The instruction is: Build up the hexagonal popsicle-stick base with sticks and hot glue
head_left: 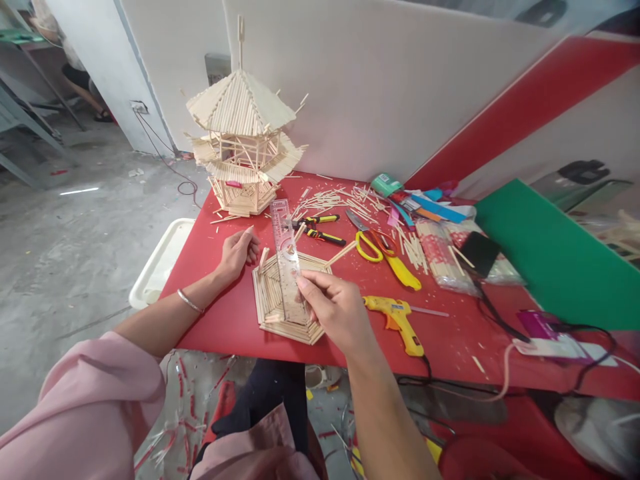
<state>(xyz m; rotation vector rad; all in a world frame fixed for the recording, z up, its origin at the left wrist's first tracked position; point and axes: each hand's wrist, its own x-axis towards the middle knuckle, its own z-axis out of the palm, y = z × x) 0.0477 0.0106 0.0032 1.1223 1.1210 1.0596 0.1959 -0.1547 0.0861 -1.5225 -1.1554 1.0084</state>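
Note:
My right hand (334, 308) pinches the near end of a clear plastic ruler (285, 250) and holds it across a flat hexagonal panel of wooden sticks (273, 297) lying on the red table (230, 320). My left hand (239, 253) rests on the table just left of the panel, fingers loosely curled and holding nothing. A tall pagoda model of sticks (243, 147) stands at the table's far left corner.
A yellow glue gun (397, 320) lies right of my right hand. Yellow scissors (380, 250), pliers (320, 230), loose sticks (345, 200), packed sticks (440, 260) and a green sheet (555, 260) cover the far side. A white tray (157, 263) sits left of the table.

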